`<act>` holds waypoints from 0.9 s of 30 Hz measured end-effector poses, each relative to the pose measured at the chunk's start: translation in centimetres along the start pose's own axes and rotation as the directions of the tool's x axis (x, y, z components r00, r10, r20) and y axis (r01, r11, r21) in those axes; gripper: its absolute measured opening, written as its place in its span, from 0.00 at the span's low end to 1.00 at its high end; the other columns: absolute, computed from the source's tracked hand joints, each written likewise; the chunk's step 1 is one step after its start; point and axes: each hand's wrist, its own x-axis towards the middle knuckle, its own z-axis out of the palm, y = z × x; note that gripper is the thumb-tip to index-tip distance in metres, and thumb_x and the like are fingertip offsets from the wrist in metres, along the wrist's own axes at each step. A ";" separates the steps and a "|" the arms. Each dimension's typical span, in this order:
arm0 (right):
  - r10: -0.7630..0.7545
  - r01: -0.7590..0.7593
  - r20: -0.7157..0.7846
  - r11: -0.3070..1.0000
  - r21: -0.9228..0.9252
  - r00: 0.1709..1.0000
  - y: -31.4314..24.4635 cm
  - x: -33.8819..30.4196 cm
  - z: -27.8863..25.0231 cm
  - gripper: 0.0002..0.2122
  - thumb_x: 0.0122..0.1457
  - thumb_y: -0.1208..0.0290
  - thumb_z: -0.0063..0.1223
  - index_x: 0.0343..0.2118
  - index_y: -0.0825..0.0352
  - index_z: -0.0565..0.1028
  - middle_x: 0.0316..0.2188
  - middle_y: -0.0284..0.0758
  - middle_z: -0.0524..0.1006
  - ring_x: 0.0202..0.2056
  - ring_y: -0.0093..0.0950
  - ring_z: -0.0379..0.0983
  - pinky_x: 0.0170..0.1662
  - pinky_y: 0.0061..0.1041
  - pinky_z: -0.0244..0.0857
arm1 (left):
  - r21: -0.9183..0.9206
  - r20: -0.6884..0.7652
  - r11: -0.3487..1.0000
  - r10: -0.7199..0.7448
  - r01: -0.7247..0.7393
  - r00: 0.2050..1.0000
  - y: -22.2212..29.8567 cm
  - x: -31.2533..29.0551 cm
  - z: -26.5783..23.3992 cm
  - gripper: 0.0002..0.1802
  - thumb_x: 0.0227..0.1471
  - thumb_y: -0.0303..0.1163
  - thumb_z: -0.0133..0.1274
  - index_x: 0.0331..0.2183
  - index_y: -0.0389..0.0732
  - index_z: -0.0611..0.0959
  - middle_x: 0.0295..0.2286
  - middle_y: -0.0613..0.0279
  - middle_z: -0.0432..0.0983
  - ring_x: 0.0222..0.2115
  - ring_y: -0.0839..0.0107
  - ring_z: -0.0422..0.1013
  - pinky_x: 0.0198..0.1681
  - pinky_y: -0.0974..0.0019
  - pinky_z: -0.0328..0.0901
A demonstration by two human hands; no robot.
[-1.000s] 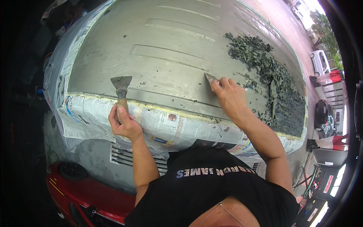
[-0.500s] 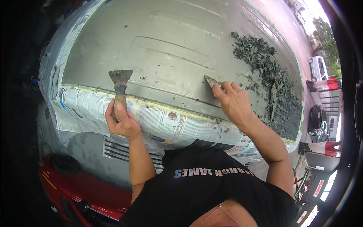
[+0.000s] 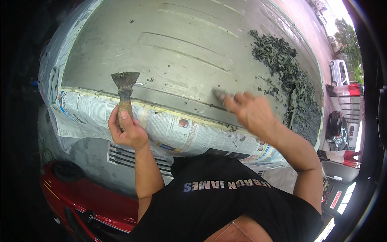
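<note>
Newspaper (image 3: 169,127) hangs along the near border of the panel (image 3: 181,64); stop each stroke short of it, as a sharp edge could tear the sheet. The left hand (image 3: 130,132) is closed around the handle of a scraper (image 3: 125,92), whose flared end points outward over that border. The right hand (image 3: 254,113), apart from the left, grips a small blade (image 3: 219,94) at the panel; both are blurred, and whether the edge touches the surface cannot be told. For even scraping, a low blade angle, light steady pressure and strokes following the ridges (image 3: 183,49) seem best; corners should not dig in. Loose crumbs (image 3: 150,80) are best lifted clear of the stroke. Count, near to far: two hands, one scraper, one blade, one panel and one main heap of dark flakes (image 3: 282,62) at right, the flakes themselves uncountable; beyond, one dark car (image 3: 338,128) and one white van (image 3: 338,72).
</note>
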 end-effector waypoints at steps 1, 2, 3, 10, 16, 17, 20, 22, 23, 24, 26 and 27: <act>-0.048 0.048 0.009 0.999 0.007 0.999 -0.5 -0.4 0.0 0.18 0.51 0.79 0.53 0.47 0.62 0.73 0.31 0.34 0.77 0.33 0.37 0.77 0.27 0.36 0.71 | -0.002 -0.012 1.000 -0.014 0.014 1.000 -0.1 -0.2 -0.1 0.16 0.58 0.32 0.57 0.42 0.27 0.80 0.24 0.62 0.75 0.16 0.82 0.60 0.21 0.77 0.56; -0.013 0.013 -0.009 1.000 -0.009 1.000 0.3 0.2 0.1 0.18 0.50 0.79 0.54 0.46 0.62 0.74 0.30 0.34 0.76 0.32 0.36 0.77 0.27 0.35 0.70 | 0.009 -0.009 1.000 -0.007 0.007 1.000 -0.1 -0.3 -0.2 0.17 0.58 0.32 0.57 0.42 0.27 0.80 0.24 0.62 0.75 0.16 0.82 0.60 0.21 0.77 0.56; 0.022 -0.023 -0.028 0.999 -0.025 0.999 1.7 1.3 0.2 0.18 0.49 0.79 0.54 0.46 0.62 0.74 0.29 0.33 0.76 0.31 0.36 0.77 0.26 0.35 0.70 | 0.020 -0.006 1.000 0.000 0.000 1.000 -0.1 -0.2 -0.1 0.17 0.58 0.32 0.57 0.42 0.27 0.80 0.24 0.62 0.75 0.16 0.82 0.60 0.21 0.77 0.57; -0.029 0.028 0.023 0.998 0.052 0.999 1.6 0.7 -0.6 0.22 0.45 0.80 0.56 0.48 0.64 0.73 0.27 0.34 0.73 0.31 0.32 0.76 0.25 0.34 0.69 | 0.009 -0.020 1.000 0.018 -0.017 1.000 -0.3 -0.1 0.0 0.18 0.57 0.33 0.58 0.41 0.27 0.81 0.26 0.59 0.77 0.17 0.82 0.60 0.20 0.78 0.56; -0.016 0.017 0.037 0.999 -0.027 0.999 0.1 -0.4 0.4 0.25 0.47 0.80 0.54 0.53 0.67 0.71 0.31 0.35 0.73 0.32 0.33 0.74 0.26 0.33 0.70 | 0.009 -0.030 1.000 -0.011 0.011 1.000 -0.4 -0.2 -0.2 0.19 0.57 0.35 0.58 0.42 0.27 0.81 0.28 0.58 0.78 0.17 0.82 0.61 0.20 0.78 0.56; 0.010 -0.008 0.039 0.999 -0.049 0.999 0.3 -0.2 0.5 0.25 0.48 0.80 0.54 0.53 0.67 0.70 0.31 0.35 0.73 0.32 0.33 0.74 0.26 0.33 0.70 | 0.024 -0.027 1.000 -0.004 0.005 1.000 -0.4 -0.1 -0.2 0.19 0.57 0.35 0.58 0.42 0.27 0.81 0.28 0.59 0.78 0.17 0.82 0.60 0.20 0.78 0.56; -0.084 0.088 0.076 0.995 -0.052 0.994 -0.4 -0.8 -0.5 0.24 0.48 0.79 0.55 0.52 0.66 0.71 0.31 0.35 0.73 0.32 0.33 0.74 0.26 0.33 0.70 | 0.042 -0.023 0.999 0.035 -0.034 0.999 -0.6 0.0 -0.1 0.19 0.57 0.36 0.58 0.41 0.27 0.81 0.27 0.59 0.78 0.17 0.82 0.60 0.19 0.78 0.55; -0.017 0.021 0.045 0.997 -0.081 0.999 0.6 -0.2 0.6 0.25 0.48 0.79 0.55 0.53 0.66 0.70 0.31 0.35 0.73 0.32 0.32 0.74 0.25 0.32 0.70 | 0.016 -0.010 0.996 0.083 -0.083 0.997 -0.8 0.1 0.1 0.19 0.57 0.36 0.58 0.41 0.27 0.81 0.27 0.59 0.77 0.17 0.82 0.60 0.19 0.78 0.55; 0.018 -0.015 0.034 0.996 -0.089 0.999 1.1 0.0 1.1 0.25 0.48 0.78 0.55 0.53 0.66 0.70 0.30 0.34 0.73 0.32 0.32 0.74 0.25 0.32 0.69 | 0.028 -0.014 0.998 0.065 -0.065 0.998 -0.7 -0.2 -0.1 0.19 0.57 0.36 0.58 0.41 0.27 0.81 0.27 0.59 0.77 0.17 0.82 0.60 0.19 0.78 0.55; 0.040 -0.038 0.023 0.996 -0.078 0.999 1.6 0.8 0.9 0.25 0.48 0.78 0.56 0.53 0.66 0.70 0.30 0.34 0.73 0.32 0.32 0.75 0.24 0.32 0.69 | 0.039 -0.019 0.998 0.048 -0.047 0.999 -0.3 -0.3 -0.2 0.19 0.57 0.36 0.58 0.41 0.27 0.81 0.27 0.59 0.77 0.17 0.82 0.60 0.18 0.78 0.55; -0.046 0.048 0.042 0.997 -0.055 0.998 0.6 -0.5 0.5 0.25 0.48 0.79 0.56 0.53 0.66 0.70 0.29 0.34 0.73 0.31 0.32 0.75 0.24 0.32 0.69 | 0.046 0.002 0.998 0.035 -0.035 0.999 -0.5 -0.1 -0.2 0.18 0.58 0.35 0.56 0.42 0.28 0.80 0.30 0.56 0.79 0.19 0.80 0.63 0.20 0.78 0.56; -0.089 0.091 0.051 0.995 -0.043 0.995 0.3 -0.8 0.3 0.25 0.48 0.79 0.56 0.53 0.66 0.70 0.29 0.33 0.73 0.30 0.33 0.75 0.24 0.32 0.69 | 0.050 0.029 0.998 0.034 -0.035 0.999 -0.7 0.0 -0.5 0.18 0.60 0.34 0.55 0.43 0.28 0.79 0.32 0.52 0.80 0.21 0.79 0.67 0.21 0.78 0.58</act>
